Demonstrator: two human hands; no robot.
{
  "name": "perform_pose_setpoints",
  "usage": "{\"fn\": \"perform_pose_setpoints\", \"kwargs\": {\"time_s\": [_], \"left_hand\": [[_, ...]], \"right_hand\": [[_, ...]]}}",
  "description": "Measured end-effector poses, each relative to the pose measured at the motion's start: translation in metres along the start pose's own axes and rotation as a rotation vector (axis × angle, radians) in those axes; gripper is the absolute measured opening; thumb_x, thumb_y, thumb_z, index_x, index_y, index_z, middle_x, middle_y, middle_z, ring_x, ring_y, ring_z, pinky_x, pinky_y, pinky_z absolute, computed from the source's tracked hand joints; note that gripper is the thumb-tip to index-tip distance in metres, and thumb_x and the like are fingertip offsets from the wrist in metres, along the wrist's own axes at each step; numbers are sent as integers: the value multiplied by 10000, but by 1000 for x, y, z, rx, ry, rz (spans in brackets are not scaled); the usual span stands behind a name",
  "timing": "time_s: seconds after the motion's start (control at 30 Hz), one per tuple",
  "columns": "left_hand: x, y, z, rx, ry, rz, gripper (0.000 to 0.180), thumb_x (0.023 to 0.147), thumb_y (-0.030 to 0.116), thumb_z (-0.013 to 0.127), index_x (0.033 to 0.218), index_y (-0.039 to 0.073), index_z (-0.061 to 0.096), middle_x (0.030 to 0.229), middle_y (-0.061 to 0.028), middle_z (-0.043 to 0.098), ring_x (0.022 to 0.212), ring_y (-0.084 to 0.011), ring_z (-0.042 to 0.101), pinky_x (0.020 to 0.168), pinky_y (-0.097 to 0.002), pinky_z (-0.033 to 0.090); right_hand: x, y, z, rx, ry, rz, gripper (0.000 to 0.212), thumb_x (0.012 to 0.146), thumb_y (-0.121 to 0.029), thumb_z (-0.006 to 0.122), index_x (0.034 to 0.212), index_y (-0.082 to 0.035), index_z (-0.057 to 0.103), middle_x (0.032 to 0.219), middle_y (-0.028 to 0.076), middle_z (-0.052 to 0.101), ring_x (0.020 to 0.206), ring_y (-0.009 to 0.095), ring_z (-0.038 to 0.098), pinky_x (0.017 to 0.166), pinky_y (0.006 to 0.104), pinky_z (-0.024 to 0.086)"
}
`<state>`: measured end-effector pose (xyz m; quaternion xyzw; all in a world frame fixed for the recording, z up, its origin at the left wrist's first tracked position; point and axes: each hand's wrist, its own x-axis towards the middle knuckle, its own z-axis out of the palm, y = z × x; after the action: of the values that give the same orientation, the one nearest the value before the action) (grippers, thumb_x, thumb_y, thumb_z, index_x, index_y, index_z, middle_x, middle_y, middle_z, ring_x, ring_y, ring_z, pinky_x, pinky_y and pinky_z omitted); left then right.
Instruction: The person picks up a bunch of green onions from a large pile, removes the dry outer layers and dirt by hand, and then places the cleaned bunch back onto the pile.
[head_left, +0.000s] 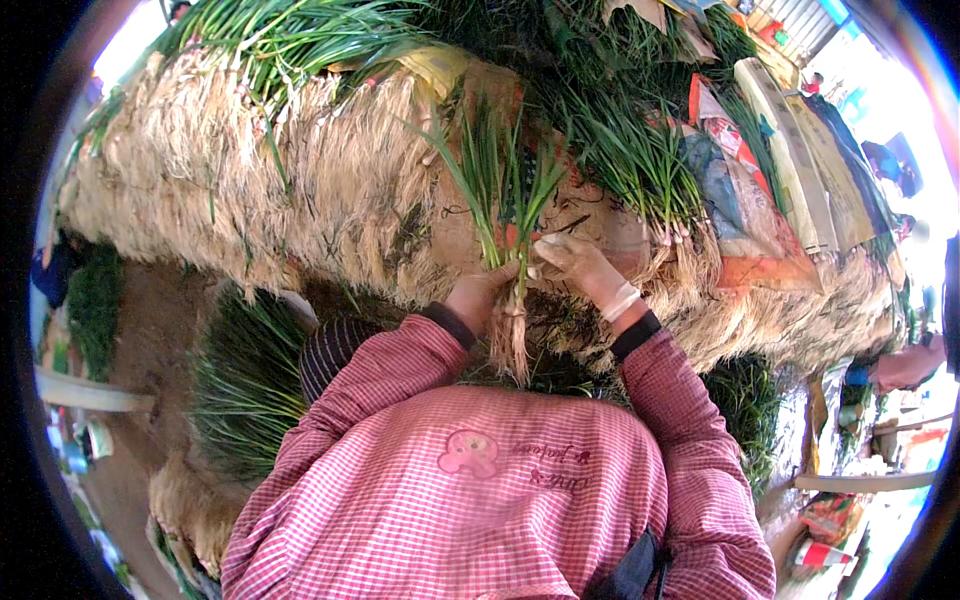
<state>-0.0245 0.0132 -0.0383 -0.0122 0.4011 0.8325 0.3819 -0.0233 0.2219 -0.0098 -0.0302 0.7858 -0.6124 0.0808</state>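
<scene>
A small bunch of green onions (pixel 497 215) stands upright in front of my chest, leaves up and pale roots hanging down. My left hand (pixel 483 296) is closed round the bunch just above the roots. Close against its right side is my right hand (pixel 583 268), with a white band at the wrist. Its fingers are bent together by the stalks; what they pinch, if anything, I cannot make out. Right of it, another bundle of green onions (pixel 650 185) lies on the pile with its white ends toward me.
A long heap of green onions (pixel 240 170), roots facing me, runs across the front. Plastic sacks (pixel 745 190) and flattened cardboard (pixel 785 150) lie on its right part. More green onions (pixel 250 375) stand low at my left. A red-and-white cone (pixel 822 554) is at the far lower right.
</scene>
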Motion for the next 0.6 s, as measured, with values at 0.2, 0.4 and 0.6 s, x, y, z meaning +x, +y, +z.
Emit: {"fn": "perform_pose_setpoints", "kwargs": {"time_s": [0.2, 0.4, 0.6], "left_hand": [[-15, 3, 12, -88, -15, -27, 183, 980, 245, 598, 1064, 87, 640, 804, -21, 653, 628, -144, 614, 512, -269, 505], [-2, -6, 2, 260, 8, 170, 158, 911, 242, 693, 961, 93, 670, 715, -11, 636, 530, -108, 566, 452, -251, 448], [-2, -13, 4, 417, 200, 91, 170, 891, 211, 704, 991, 75, 684, 723, -28, 665, 582, -113, 590, 511, -258, 470]], "right_hand": [[-13, -56, 12, 303, -255, 63, 265, 953, -225, 626, 1091, 1, 611, 888, 28, 627, 811, 109, 559, 727, 279, 486], [17, 10, 24, -641, 137, -63, 287, 941, -289, 598, 1021, -21, 661, 909, 184, 686, 834, 336, 659, 781, 422, 504], [11, -9, 41, -1166, 340, -333, 258, 923, -281, 548, 801, -65, 617, 786, 190, 643, 729, 381, 630, 668, 494, 479]]}}
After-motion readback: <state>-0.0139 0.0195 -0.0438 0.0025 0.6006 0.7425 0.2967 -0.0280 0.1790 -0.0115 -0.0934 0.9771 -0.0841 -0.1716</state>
